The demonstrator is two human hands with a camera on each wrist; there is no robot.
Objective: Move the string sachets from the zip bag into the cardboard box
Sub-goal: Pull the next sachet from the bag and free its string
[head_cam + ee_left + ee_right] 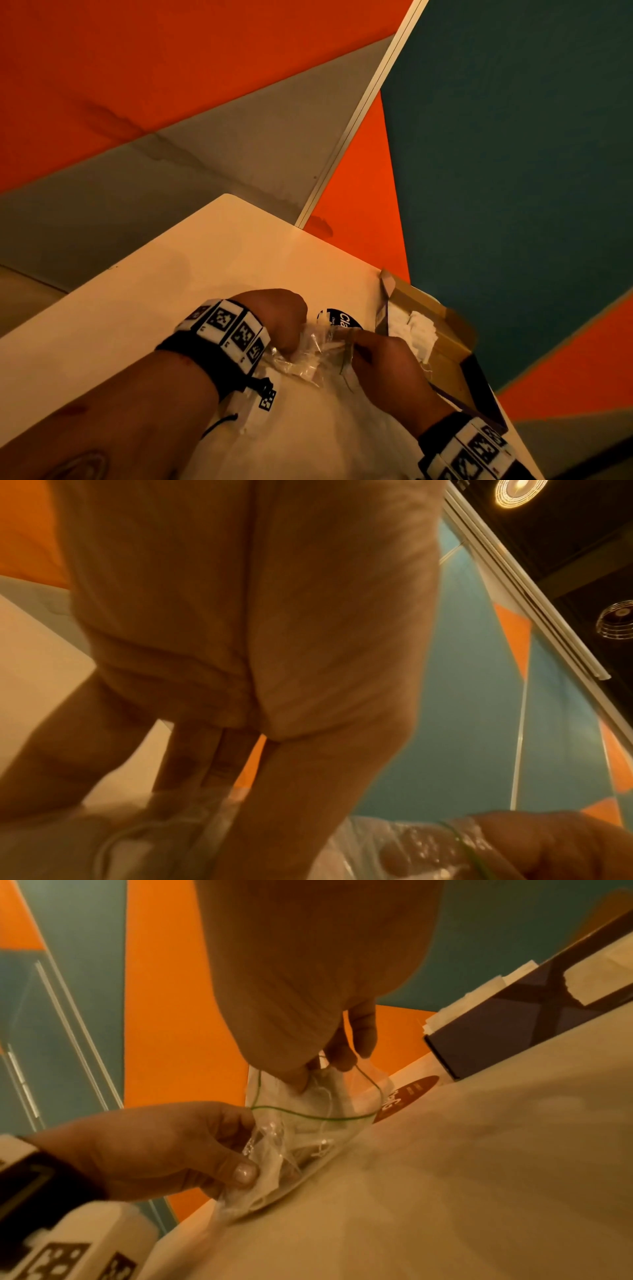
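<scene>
The left hand (164, 1148) pinches the clear zip bag (301, 1123) against the tabletop (171, 291). The right hand's (308, 988) grip reaches into its mouth, pinching a string sachet (325, 1088). Best lifted straight out toward the cardboard box (442, 329), just right of the grip.

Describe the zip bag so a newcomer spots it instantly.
On the cream table, left of the open cardboard box, find the two hands. Between the left hand and right hand is the crumpled clear plastic zip bag, the only see-through thing, with a green seal line.
</scene>
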